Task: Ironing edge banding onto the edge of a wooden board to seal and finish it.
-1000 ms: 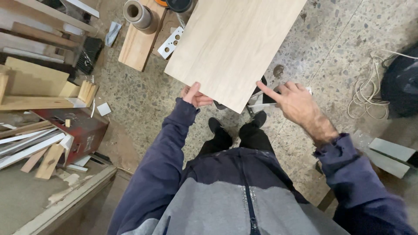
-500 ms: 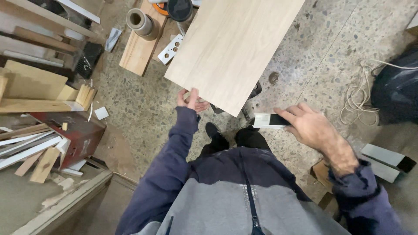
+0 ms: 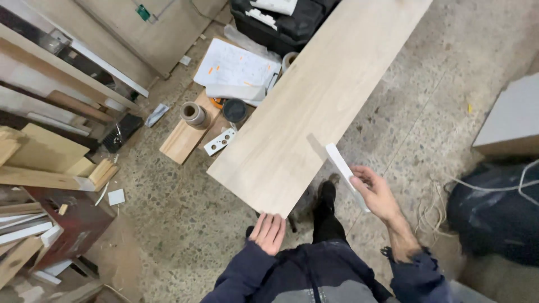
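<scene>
Right grip [image 3: 375,191] on white strip [image 3: 345,171]

My left hand [image 3: 269,232] lies low in the middle of the view, palm down, fingers straight and pressed together, pointing away from me. Its fingertips sit at the near corner of the board [image 3: 314,106]; whether they press it from below I cannot tell. The left forearm runs back toward my chest in a dark blue sleeve. My right hand [image 3: 377,192] is raised to the right, fingers curled around a thin white strip [image 3: 345,172], thumb on the near side. The right wrist is bare, the sleeve pushed up the forearm, elbow bent out to the right.
</scene>
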